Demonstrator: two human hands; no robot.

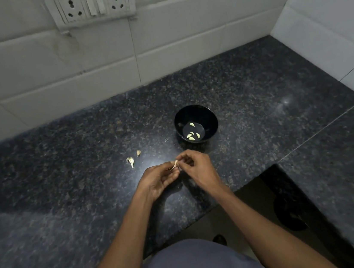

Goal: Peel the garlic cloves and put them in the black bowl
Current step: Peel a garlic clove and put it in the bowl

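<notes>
While the two hands meet just above the near edge of the surface (256, 92), they share one garlic clove (175, 164) between them: the left hand (159, 179) cups it with curled fingers and pinches its lower part, and the right hand (194, 165) pinches at its upper end with thumb and fingertip, as if picking at the skin. The clove is small, pale and tapered, with a dry wisp of skin trailing from it. It should weigh almost nothing and feel firm under a brittle, papery husk that tears rather than stretches; once bared it will likely be smooth and a little slick, so a hold across its thicker middle seems safest, with the nail working from the pointed tip.

To the left on the speckled dark stone lie an unpeeled clove (131, 161) and, near it, a smaller brownish scrap (138, 152), which may be husk or another clove; I cannot tell. Beyond the right hand stands the black bowl (209, 116), round, glossy and deep, with several peeled cloves (192, 135) resting on its flat bottom. Glazed white wall tiles (180, 32) and a socket plate (91, 5) rise behind.
</notes>
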